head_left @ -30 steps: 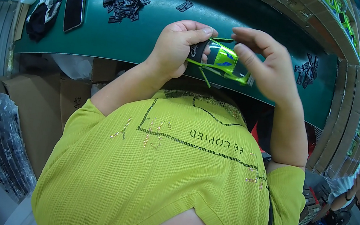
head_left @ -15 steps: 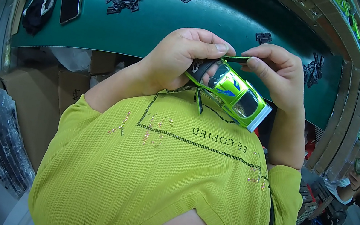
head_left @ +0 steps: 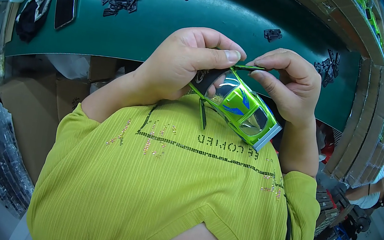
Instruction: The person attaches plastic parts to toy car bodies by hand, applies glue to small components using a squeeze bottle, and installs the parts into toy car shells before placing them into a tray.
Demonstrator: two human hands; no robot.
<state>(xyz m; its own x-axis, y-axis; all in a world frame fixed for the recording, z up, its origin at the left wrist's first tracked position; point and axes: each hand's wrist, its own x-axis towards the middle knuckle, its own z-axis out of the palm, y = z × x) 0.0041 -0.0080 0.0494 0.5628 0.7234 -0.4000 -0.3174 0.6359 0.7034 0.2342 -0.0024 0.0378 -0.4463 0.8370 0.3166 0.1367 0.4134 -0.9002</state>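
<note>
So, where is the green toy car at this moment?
In the head view, the green toy car is just right of centre, held in the left hand, with the right hand at one open door.

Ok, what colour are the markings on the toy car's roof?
Blue markings on the green toy car; see head view.

I'm seeing a bright green toy car (head_left: 248, 107) with a black hood (head_left: 205, 76), its roof carrying blue flashes and a pale strip (head_left: 267, 137) running across its tail. The left hand (head_left: 183, 59) is holding it by the hood end, roof facing my camera, tail slanting down to the right. Both doors are standing open: the far door (head_left: 248, 68) is reaching the right hand's (head_left: 289, 82) fingertips, the near door (head_left: 202, 114) is jutting free.
</note>
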